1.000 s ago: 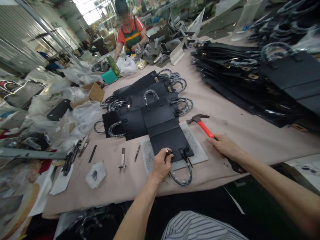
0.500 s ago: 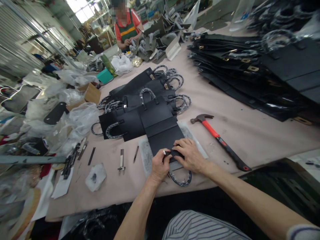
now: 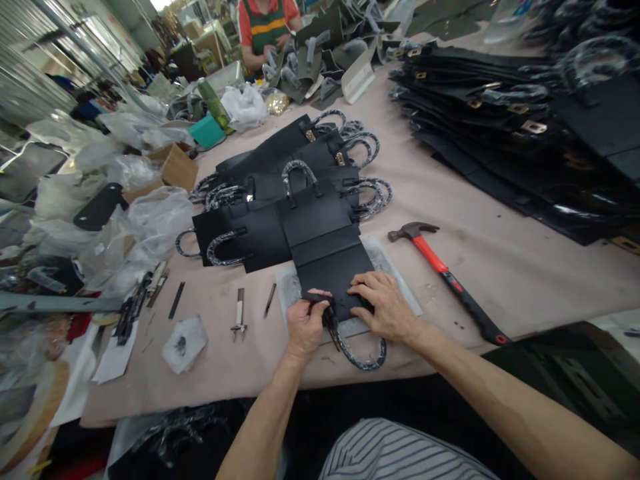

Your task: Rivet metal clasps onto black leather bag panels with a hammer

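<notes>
A black bag panel (image 3: 334,267) lies on a pale, translucent board (image 3: 287,288) at the table's front. Below it loops a black bag handle (image 3: 369,365) in clear wrapping. My left hand (image 3: 305,325) is closed at the panel's left edge, pinching the handle's dark end tab between thumb and fingers, lifted off the panel. My right hand (image 3: 386,308) rests over the panel's right side, its thumb and fingers closed round the handle's other end, which is partly hidden. A claw hammer (image 3: 445,273) with a red and black grip lies to the right.
More black panels with handles (image 3: 260,230) overlap beyond the board. A tall stack of black panels (image 3: 480,127) stands at the right. A divider tool (image 3: 239,317), a thin punch-like rod (image 3: 270,300) and a whitish lump (image 3: 184,343) lie left. A co-worker (image 3: 267,30) sits beyond.
My left hand has moved slightly left, raising the left handle end away from the panel. My right hand stays at the other end. The camera view has tilted down a little.
</notes>
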`<state>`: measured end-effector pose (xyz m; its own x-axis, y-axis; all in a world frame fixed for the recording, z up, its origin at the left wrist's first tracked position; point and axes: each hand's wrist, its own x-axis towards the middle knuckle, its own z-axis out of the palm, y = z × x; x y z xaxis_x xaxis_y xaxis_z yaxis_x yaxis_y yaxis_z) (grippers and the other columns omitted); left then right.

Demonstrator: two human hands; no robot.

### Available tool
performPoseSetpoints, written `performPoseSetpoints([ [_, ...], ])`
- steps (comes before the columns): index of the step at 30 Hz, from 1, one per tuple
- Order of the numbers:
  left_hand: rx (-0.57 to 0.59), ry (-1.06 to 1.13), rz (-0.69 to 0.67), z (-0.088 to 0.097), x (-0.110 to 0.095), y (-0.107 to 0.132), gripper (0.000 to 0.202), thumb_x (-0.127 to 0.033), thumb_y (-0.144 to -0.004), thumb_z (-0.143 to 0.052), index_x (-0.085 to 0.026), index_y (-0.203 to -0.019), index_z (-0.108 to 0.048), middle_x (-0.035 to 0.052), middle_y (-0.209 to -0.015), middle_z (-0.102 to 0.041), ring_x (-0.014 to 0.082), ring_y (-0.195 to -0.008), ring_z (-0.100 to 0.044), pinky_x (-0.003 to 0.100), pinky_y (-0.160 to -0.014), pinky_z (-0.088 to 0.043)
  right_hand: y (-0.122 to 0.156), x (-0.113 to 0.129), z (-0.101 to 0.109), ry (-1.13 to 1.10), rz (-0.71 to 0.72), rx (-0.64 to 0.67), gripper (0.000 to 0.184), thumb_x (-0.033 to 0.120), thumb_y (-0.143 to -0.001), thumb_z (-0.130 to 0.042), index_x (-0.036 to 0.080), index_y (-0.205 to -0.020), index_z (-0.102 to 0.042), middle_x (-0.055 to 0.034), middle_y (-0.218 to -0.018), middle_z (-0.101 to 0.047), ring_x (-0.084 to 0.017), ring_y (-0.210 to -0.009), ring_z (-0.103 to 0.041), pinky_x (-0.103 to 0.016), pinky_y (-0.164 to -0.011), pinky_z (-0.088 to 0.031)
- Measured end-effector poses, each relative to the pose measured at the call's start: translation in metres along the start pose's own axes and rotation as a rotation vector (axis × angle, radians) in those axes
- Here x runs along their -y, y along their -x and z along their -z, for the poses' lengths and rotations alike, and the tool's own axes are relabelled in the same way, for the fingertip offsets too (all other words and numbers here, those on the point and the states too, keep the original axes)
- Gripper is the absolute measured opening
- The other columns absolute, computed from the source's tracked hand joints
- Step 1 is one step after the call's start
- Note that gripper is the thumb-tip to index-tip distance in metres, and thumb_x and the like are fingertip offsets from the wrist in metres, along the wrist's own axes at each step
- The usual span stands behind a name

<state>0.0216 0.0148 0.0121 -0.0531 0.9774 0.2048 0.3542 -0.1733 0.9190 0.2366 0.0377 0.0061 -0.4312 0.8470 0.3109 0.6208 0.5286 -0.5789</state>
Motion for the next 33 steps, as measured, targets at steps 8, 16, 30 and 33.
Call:
performPoseSetpoints([
  [8,0.054,0.045,-0.040,-0.014,0.001,0.003,0.013,-0.019,-0.090,-0.067,-0.019,-0.099,-0.076,0.0044,-0.099,-0.079,0.0197,-0.092,-0.075,0.030,-0.087,-0.061,0.000,-0.001,0.000,0.009,0.003,0.004,0.031,0.025,-0.083,-0.073,0.020,-0.112,-0.064,-0.0103,-0.122,-0.063,-0.031,-0.115,-0.054,-0.048,-0.100,-0.038],
  [16,0.065,-0.010,-0.100,-0.017,0.002,0.001,0.013,-0.018,-0.091,-0.066,-0.019,-0.101,-0.076,0.0044,-0.099,-0.079,0.0199,-0.092,-0.076,0.030,-0.087,-0.063,0.000,0.001,0.000,-0.012,-0.016,0.007,0.029,0.026,-0.084,-0.072,0.021,-0.112,-0.065,-0.0101,-0.121,-0.064,-0.030,-0.114,-0.053,-0.048,-0.099,-0.038],
  [30,0.063,-0.157,-0.174,-0.025,-0.002,0.001,0.014,-0.016,-0.095,-0.060,-0.019,-0.101,-0.072,0.0053,-0.098,-0.078,0.0193,-0.090,-0.076,0.029,-0.086,-0.062,0.000,0.001,0.002,-0.015,-0.007,-0.003,0.026,0.026,-0.085,-0.071,0.020,-0.109,-0.065,-0.0103,-0.119,-0.064,-0.030,-0.113,-0.052,-0.048,-0.097,-0.038],
  [33,0.074,-0.234,-0.211,-0.028,-0.002,0.000,0.015,-0.016,-0.095,-0.058,-0.019,-0.101,-0.071,0.0058,-0.097,-0.077,0.0194,-0.089,-0.076,0.028,-0.085,-0.062,0.000,0.000,-0.001,-0.028,0.000,-0.016,0.027,0.027,-0.085,-0.072,0.021,-0.110,-0.065,-0.0099,-0.118,-0.065,-0.030,-0.112,-0.054,-0.049,-0.096,-0.040],
])
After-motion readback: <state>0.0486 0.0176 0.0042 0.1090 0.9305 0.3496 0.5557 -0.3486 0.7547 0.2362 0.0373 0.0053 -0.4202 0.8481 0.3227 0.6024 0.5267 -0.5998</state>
